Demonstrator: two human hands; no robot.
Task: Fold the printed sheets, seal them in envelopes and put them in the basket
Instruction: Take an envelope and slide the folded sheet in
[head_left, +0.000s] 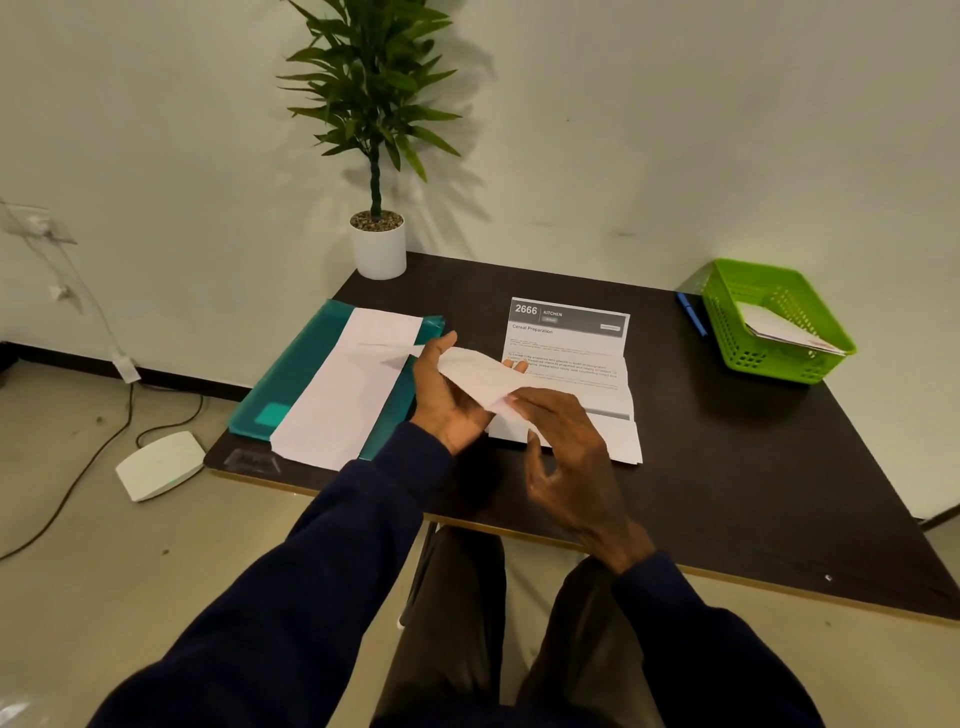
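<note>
Envelope (480, 376) is held above the counter (727, 467) between both hands: the left hand (441, 402) cradles it from beneath with fingers curled round its far end, and the right hand (566, 447) pinches its near corner between thumb and fingertips. Whether its flap is open cannot be told.

Directly beneath and to the right, a printed sheet (569, 358) lies partly folded, its near panels overlapping. To the left, a stack of white paper (348, 384) rests on a teal folder (291, 379) close to the left counter edge. The green basket (727, 322) sits at the far right corner, with sealed envelopes apparently inside already, and a blue pen (691, 312) lies just beside it.

A risk is judged in the light pinch: the thin envelope could be creased or torn at its mouth if the sheet is pushed in while loosely folded. The stack nearly overhangs the near-left edge and could be brushed off by a sleeve. Open room is left across the near-right counter toward the basket.
</note>
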